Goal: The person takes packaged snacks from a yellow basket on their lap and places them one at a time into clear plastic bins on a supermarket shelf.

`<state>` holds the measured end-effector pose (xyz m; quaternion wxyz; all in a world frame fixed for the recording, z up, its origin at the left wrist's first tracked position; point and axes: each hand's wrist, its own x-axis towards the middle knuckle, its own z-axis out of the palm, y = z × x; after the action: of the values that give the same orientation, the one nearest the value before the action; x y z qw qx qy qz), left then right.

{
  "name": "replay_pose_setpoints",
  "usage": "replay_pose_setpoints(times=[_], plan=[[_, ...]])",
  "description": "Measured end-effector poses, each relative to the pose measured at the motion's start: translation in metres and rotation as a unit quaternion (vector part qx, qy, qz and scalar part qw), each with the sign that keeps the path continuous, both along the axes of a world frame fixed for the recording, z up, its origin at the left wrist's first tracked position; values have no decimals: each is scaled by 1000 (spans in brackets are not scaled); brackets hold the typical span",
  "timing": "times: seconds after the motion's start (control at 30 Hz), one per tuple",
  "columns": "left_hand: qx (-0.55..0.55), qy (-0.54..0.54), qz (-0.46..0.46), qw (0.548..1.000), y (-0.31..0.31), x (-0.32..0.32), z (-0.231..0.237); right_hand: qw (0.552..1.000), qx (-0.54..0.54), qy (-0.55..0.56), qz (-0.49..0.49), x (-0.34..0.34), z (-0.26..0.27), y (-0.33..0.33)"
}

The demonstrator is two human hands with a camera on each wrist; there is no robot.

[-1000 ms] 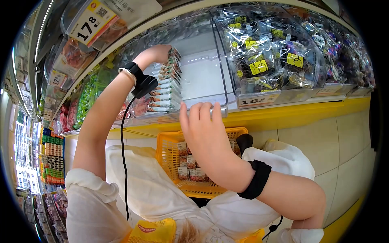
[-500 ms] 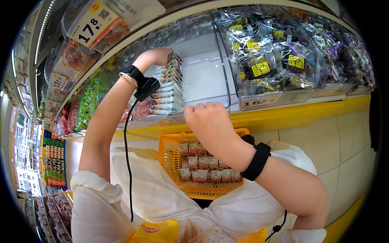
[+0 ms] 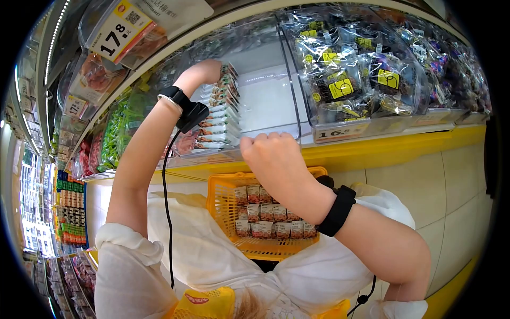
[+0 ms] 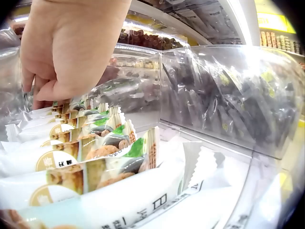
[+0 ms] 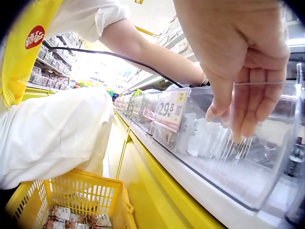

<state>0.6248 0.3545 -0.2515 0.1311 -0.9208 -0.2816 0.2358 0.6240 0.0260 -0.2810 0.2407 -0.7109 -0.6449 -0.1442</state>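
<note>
In the head view my left hand reaches to the far end of a row of white snack packets standing in a clear bin. Thumb and fingers come together on the farthest packet in the left wrist view, their tips partly hidden. The nearer packets lean in line, printed with food pictures. My right hand grips the bin's front wall. Seen from the right wrist, its thumb lies outside that wall, with the fingers bent over the top edge to the inside.
A yellow basket holding rows of small packets stands on the floor between the knees. Right of the bin, another bin holds dark packets with yellow labels. Green packets lie to the left. A price sign overhangs the upper left.
My right hand's fingers were stretched at the bin's front edge a second ago; they have since bent over it. The left hand has stayed at the row's far end.
</note>
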Motion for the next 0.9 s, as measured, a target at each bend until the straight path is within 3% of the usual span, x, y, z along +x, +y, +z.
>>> replay_pose_setpoints(times=[0.13,0.23,0.33,0.43,0.57,0.67,0.77,0.87,0.9], plan=[[-20,-29,19,999,-9,-7,9,1000,-8,-7,0,1,3,-2],[20,-104,-31,994,-42,-27,34,1000,-13,-14,12,1,3,-3],[57,-301,-155,939,-100,-64,46,1000,4,-16,10,3,0,-1],[62,-403,-246,879,-195,-96,60,1000,12,-11,17,4,2,-3],[-104,-392,-153,901,-258,-140,56,1000,6,-22,19,4,1,-5],[-91,-436,-152,882,-230,-144,47,998,-14,-48,37,8,4,-5],[-31,-468,-207,859,-154,-131,47,998,-12,-53,35,8,3,-4],[-62,-436,-223,870,-113,-128,37,997,-35,-58,39,8,4,-4],[-155,-378,-229,883,-109,-127,24,997,-49,-59,33,8,5,-3]])
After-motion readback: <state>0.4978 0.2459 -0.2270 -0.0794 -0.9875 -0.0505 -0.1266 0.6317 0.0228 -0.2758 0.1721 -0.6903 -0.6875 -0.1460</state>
